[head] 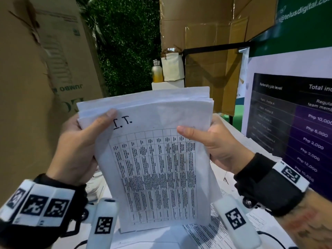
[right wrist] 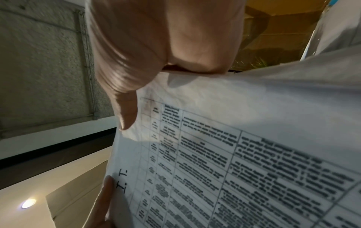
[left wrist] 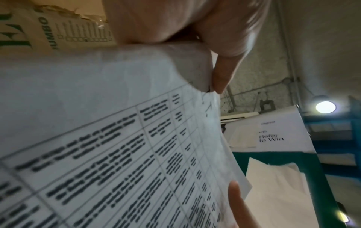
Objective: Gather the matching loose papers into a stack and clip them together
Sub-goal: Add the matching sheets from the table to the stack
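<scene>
A stack of white papers (head: 154, 159) stands upright above the table, its front sheet a printed grid table marked "I.T." at the top. My left hand (head: 80, 141) grips the stack's left edge, thumb across the front near the "I.T." mark. My right hand (head: 212, 141) grips the right edge, thumb on the table's top rows. The sheets fan unevenly at the top. In the left wrist view my left hand (left wrist: 195, 46) pinches the paper stack (left wrist: 117, 138). In the right wrist view my right hand (right wrist: 156, 61) pinches the paper stack (right wrist: 234, 154). No clip is in view.
More printed sheets (head: 206, 234) lie on the white table (head: 231, 126) under the stack. A large cardboard box (head: 36, 69) stands at the left, more cardboard (head: 206, 51) behind. A poster board (head: 296, 114) stands at the right. A bottle (head: 157, 71) sits at the back.
</scene>
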Motion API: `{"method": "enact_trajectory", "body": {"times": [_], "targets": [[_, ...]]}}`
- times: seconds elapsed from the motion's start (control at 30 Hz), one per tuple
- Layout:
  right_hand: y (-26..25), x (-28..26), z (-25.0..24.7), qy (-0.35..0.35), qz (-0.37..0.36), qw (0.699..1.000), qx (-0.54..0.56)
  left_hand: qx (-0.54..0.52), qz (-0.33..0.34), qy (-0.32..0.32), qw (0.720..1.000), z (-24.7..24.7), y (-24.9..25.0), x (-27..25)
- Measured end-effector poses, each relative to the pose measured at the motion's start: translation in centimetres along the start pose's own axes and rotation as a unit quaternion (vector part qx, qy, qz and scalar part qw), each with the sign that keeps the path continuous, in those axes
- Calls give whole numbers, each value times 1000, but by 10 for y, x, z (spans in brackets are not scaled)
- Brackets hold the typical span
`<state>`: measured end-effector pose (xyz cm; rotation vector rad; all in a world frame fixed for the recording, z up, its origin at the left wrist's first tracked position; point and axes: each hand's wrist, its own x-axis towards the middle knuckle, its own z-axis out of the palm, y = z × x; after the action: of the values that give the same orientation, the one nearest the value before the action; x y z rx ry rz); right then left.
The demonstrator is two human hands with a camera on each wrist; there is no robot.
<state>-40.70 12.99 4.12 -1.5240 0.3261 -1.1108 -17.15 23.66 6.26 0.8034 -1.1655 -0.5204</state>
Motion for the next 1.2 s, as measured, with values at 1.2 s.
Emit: {"method": "enact_trajectory", "body": {"times": [1.2], "targets": [[75, -71, -74, -180, 227, 889, -354, -3, -101, 42, 994, -8, -61, -44]]}}
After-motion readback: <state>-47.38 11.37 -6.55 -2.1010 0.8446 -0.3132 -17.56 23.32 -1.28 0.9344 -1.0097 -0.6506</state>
